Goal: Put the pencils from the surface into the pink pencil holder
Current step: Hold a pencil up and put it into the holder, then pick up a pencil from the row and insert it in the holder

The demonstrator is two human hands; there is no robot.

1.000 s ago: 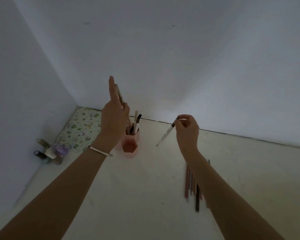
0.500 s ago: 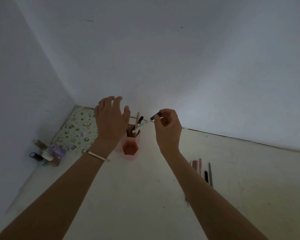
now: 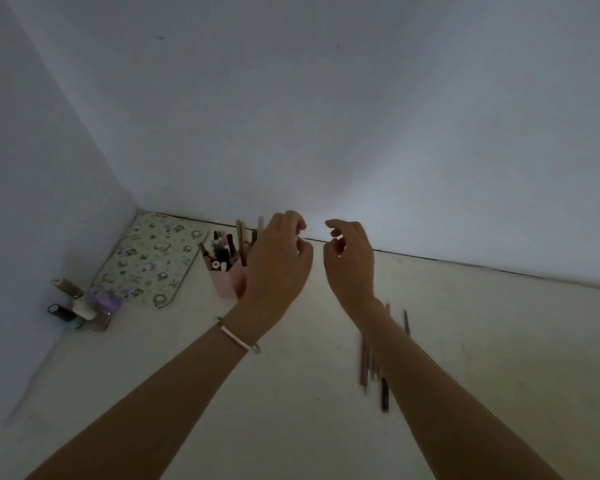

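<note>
Both hands hung empty above the desk [image 3: 291,427], near the back wall. The left hand [image 3: 278,268] had its fingers [image 3: 291,220] loosely curled and apart, pinching nothing; it hid the right side of the holder [image 3: 227,282]. The right hand [image 3: 352,261] was just beside it, not touching, fingers also curled and slack. The pink holder stood upright by the wall, crowded with pencils [image 3: 229,249] sticking out of its top. More loose pencils [image 3: 374,372] lay side by side on the desk under the right forearm. A patterned mat [image 3: 149,261] lay left of the holder, with small bottles [image 3: 80,306] in the corner.
</note>
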